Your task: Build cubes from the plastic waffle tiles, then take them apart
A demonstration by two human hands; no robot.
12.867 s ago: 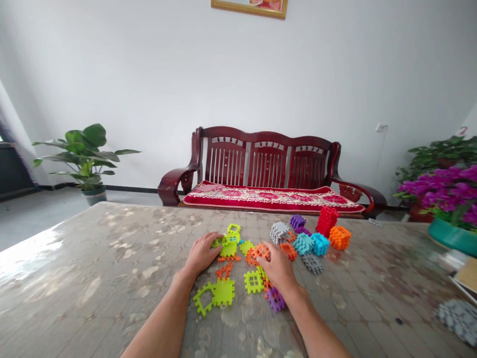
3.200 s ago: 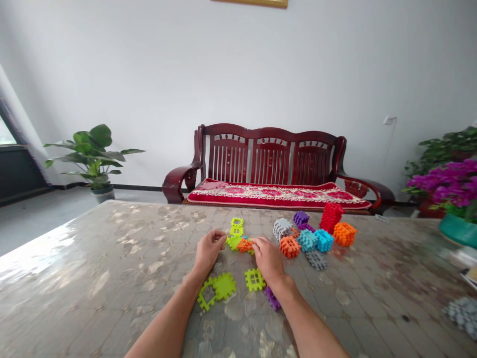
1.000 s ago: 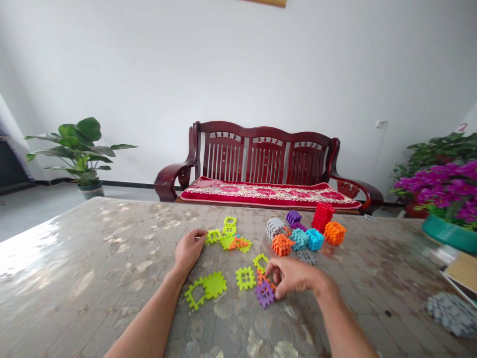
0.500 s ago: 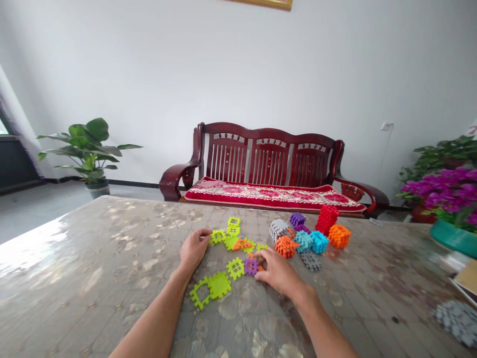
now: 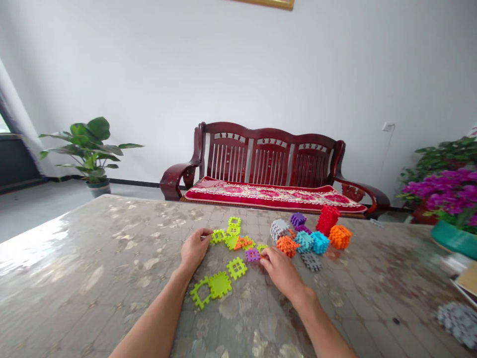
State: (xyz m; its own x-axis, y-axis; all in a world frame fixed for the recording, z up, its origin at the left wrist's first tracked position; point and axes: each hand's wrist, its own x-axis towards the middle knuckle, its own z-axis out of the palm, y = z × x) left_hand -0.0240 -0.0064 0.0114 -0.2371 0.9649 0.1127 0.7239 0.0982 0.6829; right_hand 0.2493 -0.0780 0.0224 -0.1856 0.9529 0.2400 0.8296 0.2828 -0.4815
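Note:
Flat plastic interlocking tiles lie on a marbled table. My left hand rests on the table with curled fingers touching a green tile at the end of a joined green and orange row. My right hand lies on the table, its fingertips beside a small purple tile. A green square tile and a joined pair of green tiles lie nearer to me.
Built cubes stand right of my hands: grey, orange, blue, purple, a red tower and another orange cube. A grey piece lies far right. A wooden bench and potted plants stand behind.
My right hand has carried the purple tile from near me up toward the green and orange row. My left hand has stayed at the row's left end.

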